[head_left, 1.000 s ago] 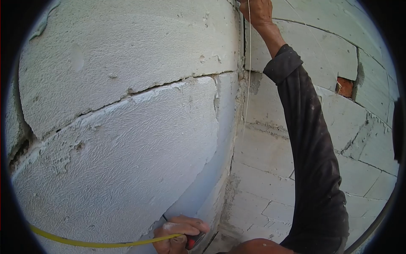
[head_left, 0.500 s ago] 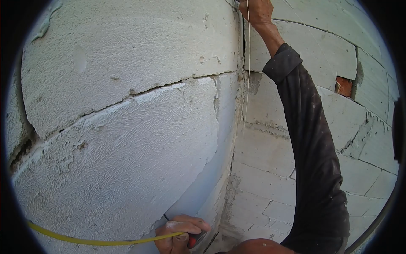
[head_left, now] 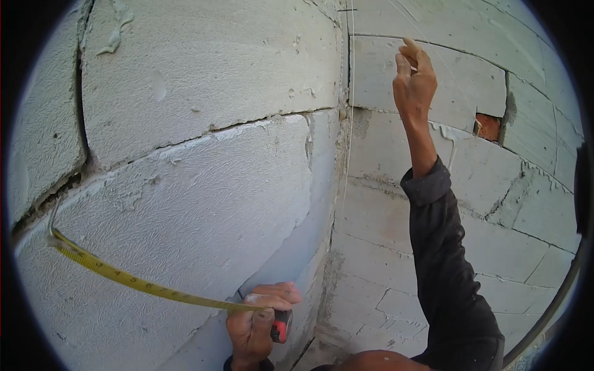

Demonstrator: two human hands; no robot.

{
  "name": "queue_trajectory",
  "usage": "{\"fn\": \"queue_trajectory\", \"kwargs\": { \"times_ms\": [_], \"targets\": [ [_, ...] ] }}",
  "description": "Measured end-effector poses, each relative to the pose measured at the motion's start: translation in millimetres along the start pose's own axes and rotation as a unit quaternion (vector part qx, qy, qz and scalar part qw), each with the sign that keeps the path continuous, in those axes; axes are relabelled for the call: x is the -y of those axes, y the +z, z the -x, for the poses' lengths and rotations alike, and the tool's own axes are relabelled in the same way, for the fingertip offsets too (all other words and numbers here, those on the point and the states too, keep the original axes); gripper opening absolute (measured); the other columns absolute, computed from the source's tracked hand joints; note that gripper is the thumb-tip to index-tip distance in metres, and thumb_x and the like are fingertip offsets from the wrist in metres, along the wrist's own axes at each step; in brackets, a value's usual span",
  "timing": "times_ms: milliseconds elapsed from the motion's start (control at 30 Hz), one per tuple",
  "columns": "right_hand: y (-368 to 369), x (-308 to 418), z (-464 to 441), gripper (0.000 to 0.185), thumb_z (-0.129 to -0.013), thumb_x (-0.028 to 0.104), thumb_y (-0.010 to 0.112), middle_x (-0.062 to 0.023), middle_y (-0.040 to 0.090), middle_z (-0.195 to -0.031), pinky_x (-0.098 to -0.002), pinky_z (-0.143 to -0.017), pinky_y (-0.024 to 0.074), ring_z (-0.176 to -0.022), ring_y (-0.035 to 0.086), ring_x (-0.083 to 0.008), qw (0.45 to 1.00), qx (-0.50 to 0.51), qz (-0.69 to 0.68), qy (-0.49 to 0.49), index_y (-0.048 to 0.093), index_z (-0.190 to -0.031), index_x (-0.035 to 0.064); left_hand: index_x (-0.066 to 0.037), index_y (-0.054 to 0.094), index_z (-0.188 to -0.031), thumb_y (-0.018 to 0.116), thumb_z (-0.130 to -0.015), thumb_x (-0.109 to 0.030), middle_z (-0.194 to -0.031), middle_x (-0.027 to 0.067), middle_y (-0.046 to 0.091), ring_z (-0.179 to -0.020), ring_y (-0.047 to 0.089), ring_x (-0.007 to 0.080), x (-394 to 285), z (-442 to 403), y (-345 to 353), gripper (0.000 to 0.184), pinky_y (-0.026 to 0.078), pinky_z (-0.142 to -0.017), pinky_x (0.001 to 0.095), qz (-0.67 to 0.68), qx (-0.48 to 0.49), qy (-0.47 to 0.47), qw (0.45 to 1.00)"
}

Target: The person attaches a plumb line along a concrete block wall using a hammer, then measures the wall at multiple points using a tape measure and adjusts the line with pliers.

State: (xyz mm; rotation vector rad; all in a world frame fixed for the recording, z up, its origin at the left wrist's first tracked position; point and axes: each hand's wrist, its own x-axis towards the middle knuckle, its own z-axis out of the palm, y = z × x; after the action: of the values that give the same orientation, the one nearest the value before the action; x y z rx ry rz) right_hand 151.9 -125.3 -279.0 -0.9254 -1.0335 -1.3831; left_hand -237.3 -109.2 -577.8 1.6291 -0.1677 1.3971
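Observation:
My left hand [head_left: 253, 324] is closed around a red and black tape measure [head_left: 281, 326] low against the left block wall. The yellow tape blade [head_left: 148, 287] runs out from it to the left, bowed, with its hooked end near the wall's left side. My right hand [head_left: 416, 80] is raised in front of the right-hand wall, fingers loosely bent and apart, with nothing visible in it. A thin white string [head_left: 350, 123] hangs along the corner to its left, from a small nail-like piece [head_left: 348, 10].
Rough pale blocks with open joints form the left wall [head_left: 210, 68]. The right wall [head_left: 383, 210] meets it at a corner and has a gap showing red brick [head_left: 488, 127]. A dark cable [head_left: 547, 312] curves at the lower right.
My right hand has left the top of the corner, moving down and right, and its fingers have loosened. The tape's hooked end has come into view as the camera view shifted.

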Motion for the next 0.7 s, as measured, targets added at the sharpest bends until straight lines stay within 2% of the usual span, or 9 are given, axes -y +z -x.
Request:
{"fn": "queue_trajectory", "kwargs": {
  "times_ms": [67,233,300,333,400,433,533,600,700],
  "targets": [
    [-61.7,63.8,57.5,0.029,-0.108,0.013,0.061,-0.0107,0.074,-0.111,-0.0322,-0.084,0.0578,-0.100,0.072,-0.0187,0.984,0.017,-0.143,0.102,0.067,-0.134,0.0006,0.002,0.072,-0.101,0.051,-0.114,-0.027,-0.117,0.0251,0.073,-0.116,0.070,0.0392,-2.5,-2.5,-0.8,0.038,0.051,-0.107,0.0563,-0.033,-0.002,-0.006,0.999],
    [-156.8,217.5,209.8,0.045,-0.111,0.025,0.057,-0.0157,0.067,-0.122,-0.0373,-0.092,0.0556,-0.109,0.065,-0.0219,0.817,0.404,-0.380,0.160,0.052,-0.147,-0.0017,-0.001,0.078,-0.101,0.054,-0.112,-0.026,-0.144,0.0256,0.064,-0.145,0.052,0.0414,4.2,-5.7,11.5,0.036,0.036,-0.122,0.0564,-0.090,0.000,0.008,0.996],
    [-167.3,260.8,240.6,0.042,-0.113,0.022,0.054,-0.0138,0.065,-0.120,-0.0350,-0.092,0.0550,-0.106,0.064,-0.0200,0.711,0.441,-0.469,0.284,0.051,-0.148,-0.0014,-0.001,0.079,-0.105,0.054,-0.112,-0.026,-0.155,0.0275,0.056,-0.153,0.043,0.0403,3.1,-7.0,21.7,0.035,0.030,-0.125,0.0559,-0.080,0.008,0.005,0.997],
    [-175.6,267.6,256.3,0.042,-0.113,0.022,0.054,-0.0138,0.065,-0.120,-0.0350,-0.092,0.0550,-0.106,0.064,-0.0200,0.714,0.441,-0.464,0.284,0.051,-0.148,-0.0014,-0.001,0.079,-0.105,0.054,-0.112,-0.026,-0.155,0.0275,0.056,-0.153,0.043,0.0403,3.1,-5.6,22.2,0.035,0.030,-0.125,0.0559,-0.075,0.010,0.006,0.997],
    [-180.9,272.4,276.5,0.036,-0.115,0.016,0.049,-0.0100,0.064,-0.113,-0.0310,-0.090,0.0531,-0.101,0.063,-0.0166,0.587,0.415,-0.506,0.477,0.053,-0.146,0.0002,-0.001,0.080,-0.107,0.056,-0.111,-0.026,-0.157,0.0287,0.053,-0.155,0.041,0.0419,3.1,-1.5,16.3,0.035,0.031,-0.126,0.0544,-0.139,0.082,-0.005,0.987],
    [-179.9,279.6,268.6,0.031,-0.115,0.015,0.049,-0.0069,0.064,-0.105,-0.0298,-0.085,0.0516,-0.094,0.061,-0.0130,0.661,0.357,-0.488,0.444,0.058,-0.141,0.0009,-0.001,0.080,-0.107,0.056,-0.111,-0.026,-0.157,0.0287,0.053,-0.155,0.041,0.0419,4.3,-1.8,13.9,0.035,0.031,-0.126,0.0544,-0.137,0.079,0.000,0.987],
    [-198.3,262.6,266.4,0.026,-0.114,0.012,0.050,-0.0047,0.064,-0.098,-0.0298,-0.081,0.0494,-0.089,0.059,-0.0113,0.649,0.404,-0.449,0.463,0.064,-0.133,0.0010,0.000,0.074,-0.126,0.060,-0.110,-0.026,-0.158,0.0306,0.051,-0.154,0.042,0.0435,2.0,0.7,6.4,0.034,0.033,-0.125,0.0514,-0.047,0.149,-0.110,0.982],
    [-211.1,237.2,243.2,0.025,-0.112,0.011,0.055,-0.0037,0.064,-0.094,-0.0281,-0.078,0.0477,-0.086,0.058,-0.0104,0.736,0.401,-0.352,0.417,0.071,-0.125,-0.0009,0.004,0.054,-0.152,0.067,-0.105,-0.023,-0.158,0.0282,0.052,-0.150,0.049,0.0366,-8.1,2.2,6.7,0.056,0.042,-0.120,0.0449,-0.137,0.167,-0.104,0.971],
    [-226.3,191.4,196.9,0.028,-0.111,0.016,0.057,-0.0036,0.066,-0.090,-0.0253,-0.067,0.0472,-0.075,0.060,-0.0085,0.828,0.321,-0.242,0.391,0.077,-0.115,-0.0026,0.003,0.054,-0.153,0.075,-0.100,-0.025,-0.156,0.0276,0.055,-0.147,0.053,0.0386,-31.8,-1.3,-2.3,0.063,0.042,-0.121,0.0461,-0.147,0.209,-0.078,0.964]
  ]
}}
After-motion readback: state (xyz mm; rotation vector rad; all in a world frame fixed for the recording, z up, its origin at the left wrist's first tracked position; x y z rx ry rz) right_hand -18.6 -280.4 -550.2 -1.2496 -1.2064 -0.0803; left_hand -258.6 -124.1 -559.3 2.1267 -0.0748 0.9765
